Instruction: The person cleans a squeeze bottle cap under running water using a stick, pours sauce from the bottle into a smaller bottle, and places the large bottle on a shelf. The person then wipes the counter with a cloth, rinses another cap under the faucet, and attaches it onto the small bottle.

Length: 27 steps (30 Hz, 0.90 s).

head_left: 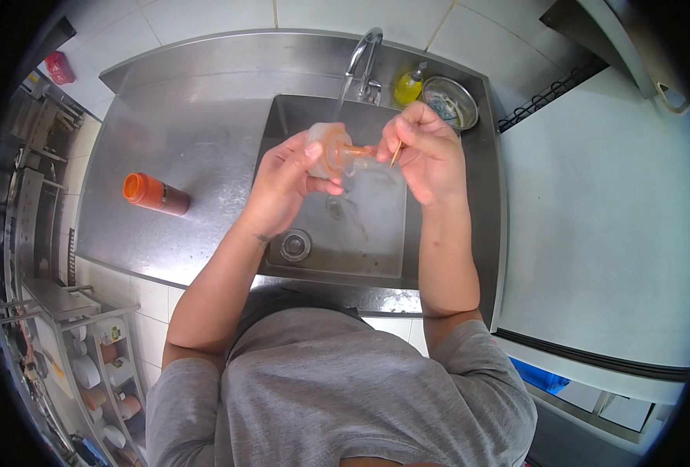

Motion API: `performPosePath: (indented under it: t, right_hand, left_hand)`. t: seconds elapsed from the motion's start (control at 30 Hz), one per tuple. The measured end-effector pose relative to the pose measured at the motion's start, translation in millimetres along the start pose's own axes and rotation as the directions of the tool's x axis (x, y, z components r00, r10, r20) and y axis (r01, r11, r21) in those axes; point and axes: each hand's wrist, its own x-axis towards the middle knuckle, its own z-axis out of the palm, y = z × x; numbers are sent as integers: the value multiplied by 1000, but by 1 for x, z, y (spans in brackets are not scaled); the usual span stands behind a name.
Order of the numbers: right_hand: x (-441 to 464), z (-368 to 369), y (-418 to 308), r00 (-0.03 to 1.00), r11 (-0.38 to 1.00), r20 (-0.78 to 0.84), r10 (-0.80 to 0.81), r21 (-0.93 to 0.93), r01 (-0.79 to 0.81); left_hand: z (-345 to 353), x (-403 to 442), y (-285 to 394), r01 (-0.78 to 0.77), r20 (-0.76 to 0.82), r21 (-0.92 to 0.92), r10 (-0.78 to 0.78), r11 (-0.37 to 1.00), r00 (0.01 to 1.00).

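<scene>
My left hand is closed around a translucent squeeze-bottle cap with a nozzle, held over the sink. Orange residue coats the cap's inside and its nozzle, which points right. Pinched in my right hand is a thin wooden toothpick, close to the nozzle's tip; whether they touch I cannot tell. On the counter to the left, an orange squeeze bottle stands without its cap. Behind my hands the faucet appears to let a thin stream of water down into the sink basin.
A yellow soap pump bottle and a metal bowl holding scrubbing items stand at the sink's back right corner. A large white surface lies to the right. Shelves with containers are at lower left.
</scene>
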Motion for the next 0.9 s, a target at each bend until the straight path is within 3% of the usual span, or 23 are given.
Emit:
performPosePath:
  t: [0.07,0.17,0.3,0.4,0.5,0.6,0.7,0.8,0.9]
  right_hand:
    - [3,-3,2,997,1000,-75,-3,-14,2]
    - [26,-25,27,961,983,-269,-63,-182,13]
    - [81,-94,110,885,895,-464,27,-384,-228]
    - [119,-112,149,849,817,-527,24,-479,-321]
    - [146,-115,163,901,855,-433,-2,-468,-223]
    - [163,-117,164,893,840,-450,2,-484,-246]
    - [158,-123,157,982,305,-186,-38,-938,-166]
    - [130,-94,128,968,551,-170,184,-798,-245]
    - [91,-52,90,975,933,-220,-36,-357,-46]
  left_hand:
    - [-4,1,-1,8,3,-34,-8,999,1000]
    - [-13,3,-2,37,23,-127,-35,991,999]
    - [-20,8,-12,99,30,-238,-95,966,995]
    - [-26,12,-12,121,-6,-255,-127,959,992]
    - [-39,17,-11,121,-56,-251,-139,960,989]
    - [-55,23,-18,125,-131,-282,-167,951,977]
    - [-65,28,-30,136,-214,-303,-206,943,955]
    - [-64,31,-38,132,-239,-251,-194,959,952]
    - [-55,31,-37,131,-197,-210,-173,969,965]
